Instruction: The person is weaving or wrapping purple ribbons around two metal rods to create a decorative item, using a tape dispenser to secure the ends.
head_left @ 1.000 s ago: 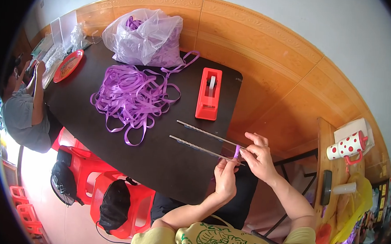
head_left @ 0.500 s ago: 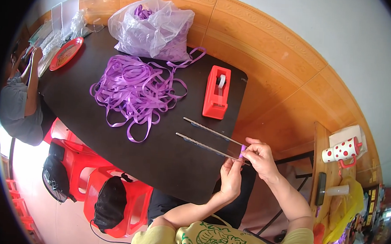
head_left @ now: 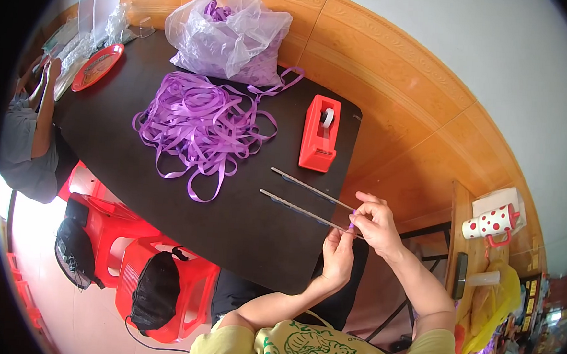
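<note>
Two thin, ridged rods lie roughly parallel over the near right of the table, their near ends reaching past its edge to my hands. A short piece of purple ribbon spans the gap between the rods at those ends. My right hand pinches this ribbon between thumb and forefinger, its other fingers partly raised. Just below, my left hand is closed with its fingertips pressed together at the ribbon's lower end, next to the lower rod. The fingertips hide exactly how the ribbon passes round the rods.
A loose heap of purple ribbon lies on the dark table. Behind it stands a plastic bag of more ribbon. A red tape dispenser is near the right edge. Red stools stand left; another person sits far left.
My fingers have closed further over the ribbon, so less of it shows. The rods stay in place between my hands; the whole view has shifted slightly.
</note>
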`<state>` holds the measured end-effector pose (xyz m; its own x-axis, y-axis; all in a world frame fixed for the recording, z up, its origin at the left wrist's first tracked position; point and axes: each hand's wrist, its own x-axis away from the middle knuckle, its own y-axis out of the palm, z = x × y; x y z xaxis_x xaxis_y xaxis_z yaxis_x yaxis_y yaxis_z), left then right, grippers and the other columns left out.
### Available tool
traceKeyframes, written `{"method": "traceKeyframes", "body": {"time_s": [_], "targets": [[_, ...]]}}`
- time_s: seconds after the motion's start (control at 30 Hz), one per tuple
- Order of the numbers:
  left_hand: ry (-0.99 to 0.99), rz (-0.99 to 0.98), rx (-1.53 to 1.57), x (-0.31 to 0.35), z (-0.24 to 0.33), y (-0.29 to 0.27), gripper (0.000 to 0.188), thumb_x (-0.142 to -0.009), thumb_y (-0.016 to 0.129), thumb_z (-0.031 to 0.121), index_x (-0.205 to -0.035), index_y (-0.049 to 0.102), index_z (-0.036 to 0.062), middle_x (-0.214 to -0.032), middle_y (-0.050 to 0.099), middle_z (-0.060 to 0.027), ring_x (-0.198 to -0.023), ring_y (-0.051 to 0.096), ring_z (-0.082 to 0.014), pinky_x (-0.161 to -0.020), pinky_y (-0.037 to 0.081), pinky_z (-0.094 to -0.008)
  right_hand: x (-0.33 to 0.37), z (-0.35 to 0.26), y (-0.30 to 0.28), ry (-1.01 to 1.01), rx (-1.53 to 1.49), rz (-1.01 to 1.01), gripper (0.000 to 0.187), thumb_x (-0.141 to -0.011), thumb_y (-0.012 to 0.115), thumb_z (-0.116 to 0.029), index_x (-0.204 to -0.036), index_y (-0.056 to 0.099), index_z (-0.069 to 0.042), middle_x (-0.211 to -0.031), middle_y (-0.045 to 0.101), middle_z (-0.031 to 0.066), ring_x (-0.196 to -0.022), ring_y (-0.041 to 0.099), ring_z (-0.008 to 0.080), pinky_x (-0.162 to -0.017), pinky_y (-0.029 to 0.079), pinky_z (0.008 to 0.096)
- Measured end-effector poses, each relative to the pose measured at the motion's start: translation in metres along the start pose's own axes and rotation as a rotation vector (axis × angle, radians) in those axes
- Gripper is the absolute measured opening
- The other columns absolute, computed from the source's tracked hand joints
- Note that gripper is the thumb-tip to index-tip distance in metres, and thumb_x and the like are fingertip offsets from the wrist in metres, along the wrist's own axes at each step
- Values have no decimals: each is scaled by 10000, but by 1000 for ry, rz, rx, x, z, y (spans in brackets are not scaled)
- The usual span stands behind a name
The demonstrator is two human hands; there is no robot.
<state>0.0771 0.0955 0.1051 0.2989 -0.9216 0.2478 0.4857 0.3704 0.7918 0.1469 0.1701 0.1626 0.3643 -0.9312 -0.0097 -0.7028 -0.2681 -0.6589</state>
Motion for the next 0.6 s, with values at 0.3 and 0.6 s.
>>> {"method": "traceKeyframes", "body": {"time_s": [0.3, 0.6], "targets": [[-16, -13, -11, -1, -2, -3, 100, -904, 539, 129, -923, 627, 85, -871, 638, 23, -795, 553, -54, -707, 398, -218, 4, 15, -6, 93, -324, -64, 68, -796, 640, -19, -738, 642, 16, -1234, 499, 288, -1157, 488, 262, -877, 415, 326], [-23, 17, -51, -1, -3, -4, 96, -897, 543, 122, -898, 633, 87, -854, 639, 20, -783, 559, -56, -695, 405, -217, 17, 32, -2, 73, -393, 62, 97, -830, 633, -26, -753, 629, 33, -1245, 504, 250, -1120, 513, 217, -898, 427, 305]]}}
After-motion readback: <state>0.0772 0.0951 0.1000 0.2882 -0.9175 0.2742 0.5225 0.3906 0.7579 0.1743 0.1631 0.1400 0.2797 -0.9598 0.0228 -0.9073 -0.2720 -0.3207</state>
